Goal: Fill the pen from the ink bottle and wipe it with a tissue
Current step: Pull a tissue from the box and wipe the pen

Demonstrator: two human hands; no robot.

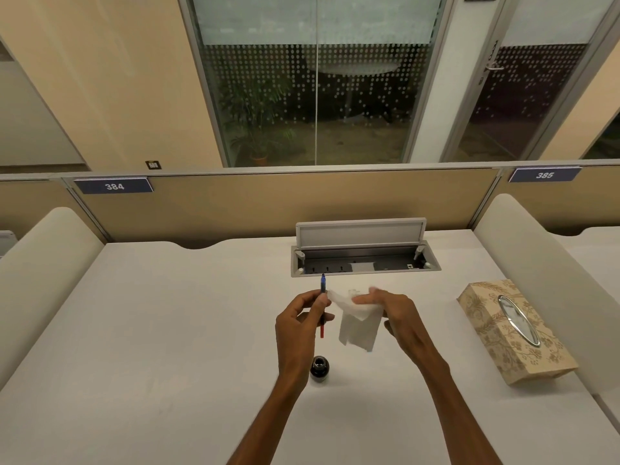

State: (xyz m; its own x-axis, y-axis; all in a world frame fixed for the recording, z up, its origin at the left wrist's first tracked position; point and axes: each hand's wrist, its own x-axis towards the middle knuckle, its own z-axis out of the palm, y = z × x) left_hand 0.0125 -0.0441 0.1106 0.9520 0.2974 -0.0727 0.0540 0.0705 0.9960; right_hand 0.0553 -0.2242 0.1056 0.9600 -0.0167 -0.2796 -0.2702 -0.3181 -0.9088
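Observation:
My left hand [300, 325] grips a slim pen [322, 305] upright above the desk, its blue tip pointing away from me and its red end hanging below my fingers. Just to the right, my right hand [396, 315] pinches a white tissue [359, 325] that hangs down beside the pen; its upper edge reaches close to the pen's barrel. A small dark ink bottle [319, 368] stands uncapped on the desk, below and between my hands, near my left wrist.
A patterned beige tissue box [513, 330] lies at the right on the white desk [167, 330]. An open cable tray [364, 260] with a raised lid sits behind my hands. Padded dividers flank both sides, and a partition panel closes the back.

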